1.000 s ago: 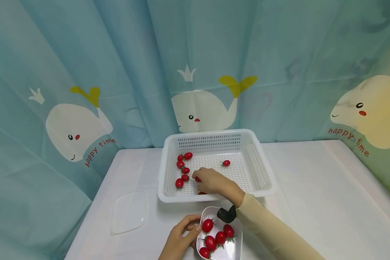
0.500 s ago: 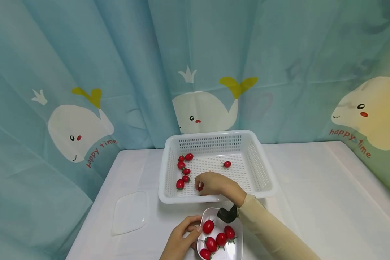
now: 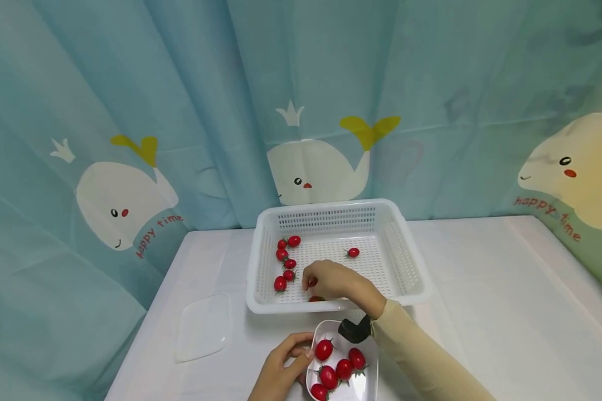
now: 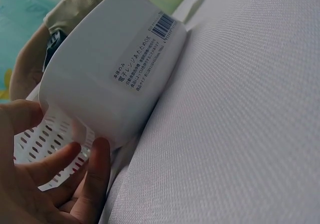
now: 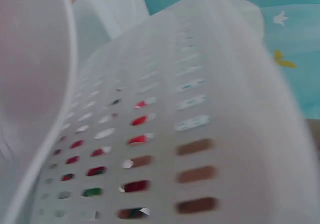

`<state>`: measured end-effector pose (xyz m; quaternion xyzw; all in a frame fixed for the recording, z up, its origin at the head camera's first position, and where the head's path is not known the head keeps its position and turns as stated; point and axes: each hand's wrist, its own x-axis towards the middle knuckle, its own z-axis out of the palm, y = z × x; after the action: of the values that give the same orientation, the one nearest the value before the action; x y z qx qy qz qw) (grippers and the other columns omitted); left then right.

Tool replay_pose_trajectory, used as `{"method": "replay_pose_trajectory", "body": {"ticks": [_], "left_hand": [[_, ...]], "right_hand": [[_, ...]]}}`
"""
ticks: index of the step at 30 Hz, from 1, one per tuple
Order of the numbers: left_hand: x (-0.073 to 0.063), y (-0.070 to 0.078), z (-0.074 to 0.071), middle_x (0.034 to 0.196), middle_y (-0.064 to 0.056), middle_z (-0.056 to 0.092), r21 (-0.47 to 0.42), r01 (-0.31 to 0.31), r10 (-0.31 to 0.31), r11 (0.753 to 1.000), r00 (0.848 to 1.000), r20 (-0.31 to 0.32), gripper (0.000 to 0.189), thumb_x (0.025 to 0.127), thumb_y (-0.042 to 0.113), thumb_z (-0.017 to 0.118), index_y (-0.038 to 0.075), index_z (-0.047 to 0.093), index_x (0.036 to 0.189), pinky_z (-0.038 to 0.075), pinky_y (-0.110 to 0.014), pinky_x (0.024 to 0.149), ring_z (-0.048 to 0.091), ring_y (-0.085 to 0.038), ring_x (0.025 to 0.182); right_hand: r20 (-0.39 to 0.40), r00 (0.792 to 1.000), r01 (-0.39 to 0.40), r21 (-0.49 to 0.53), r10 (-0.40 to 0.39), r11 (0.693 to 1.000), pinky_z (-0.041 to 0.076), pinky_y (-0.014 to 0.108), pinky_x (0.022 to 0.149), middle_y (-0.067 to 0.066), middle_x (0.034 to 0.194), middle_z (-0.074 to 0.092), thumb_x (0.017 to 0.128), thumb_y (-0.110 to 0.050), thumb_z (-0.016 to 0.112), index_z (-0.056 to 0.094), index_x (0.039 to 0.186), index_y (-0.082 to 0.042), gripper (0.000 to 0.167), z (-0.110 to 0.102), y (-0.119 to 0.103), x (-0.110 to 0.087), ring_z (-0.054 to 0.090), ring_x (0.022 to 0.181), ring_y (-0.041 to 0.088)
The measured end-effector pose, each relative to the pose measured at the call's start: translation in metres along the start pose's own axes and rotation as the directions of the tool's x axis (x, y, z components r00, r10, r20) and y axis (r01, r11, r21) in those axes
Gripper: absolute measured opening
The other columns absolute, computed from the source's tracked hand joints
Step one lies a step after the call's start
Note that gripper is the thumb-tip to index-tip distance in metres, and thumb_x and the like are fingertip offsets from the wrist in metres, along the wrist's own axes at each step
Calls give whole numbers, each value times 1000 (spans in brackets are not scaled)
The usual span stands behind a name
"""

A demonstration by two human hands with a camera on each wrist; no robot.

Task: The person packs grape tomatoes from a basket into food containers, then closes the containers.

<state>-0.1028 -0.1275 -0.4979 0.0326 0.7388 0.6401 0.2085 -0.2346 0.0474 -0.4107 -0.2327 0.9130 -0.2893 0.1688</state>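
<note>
My left hand [image 3: 281,367] grips the near-left side of a small white plastic container [image 3: 353,384], thumb at its rim. Several red cherry tomatoes [image 3: 328,377] with green stems lie in it. In the left wrist view the container's outer wall [image 4: 95,79] carries a printed label, and fingers bend against it. My right hand [image 3: 331,278] reaches into a white perforated basket [image 3: 416,278], its curled fingers on a cherry tomato [image 3: 313,282], partly hidden. Another cherry tomato [image 3: 316,299] shows just below that hand. In the right wrist view the basket's slotted wall [image 5: 165,114] hides the hand.
Several cherry tomatoes [image 3: 282,254] lie along the basket's left side, and a single tomato [image 3: 353,253] lies right of centre. A clear flat lid [image 3: 203,328] rests on the white table [image 3: 491,289] at left. A whale-print curtain [image 3: 221,111] hangs behind.
My right hand has dipped, then risen slightly inside the basket, fingers closing round a cherry tomato. The left hand has kept its grip on the container.
</note>
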Motion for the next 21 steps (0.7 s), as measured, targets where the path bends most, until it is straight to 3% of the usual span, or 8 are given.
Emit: {"method": "replay_pose_trajectory", "body": {"ticks": [8, 14, 21], "left_hand": [[1, -2, 2, 112, -8, 74, 18, 13, -12, 1000, 1000, -19, 50, 102, 35, 63, 2, 60, 140, 59, -20, 69, 64, -16, 94], [1, -2, 1, 113, -10, 75, 38, -4, 4, 999, 1000, -17, 49, 102, 33, 63, 3, 60, 141, 59, -20, 69, 65, -15, 96], [3, -2, 1, 112, -11, 75, 29, 7, -7, 1000, 1000, -11, 52, 102, 36, 63, 2, 59, 142, 58, -20, 70, 66, -16, 95]], "right_hand": [[-122, 991, 57, 87, -46, 995, 53, 29, 74, 1, 92, 69, 92, -5, 73, 74, 98, -10, 7, -13, 4, -16, 59, 83, 16], [-70, 986, 166, 311, -152, 936, 58, 29, 70, 3, 102, 71, 97, -14, 72, 73, 111, -14, 14, -22, 15, -37, 64, 81, 15], [-34, 959, 274, 368, -282, 888, 58, 31, 75, 6, 102, 75, 100, -24, 71, 70, 119, -17, 20, -31, 22, -53, 68, 84, 19]]}}
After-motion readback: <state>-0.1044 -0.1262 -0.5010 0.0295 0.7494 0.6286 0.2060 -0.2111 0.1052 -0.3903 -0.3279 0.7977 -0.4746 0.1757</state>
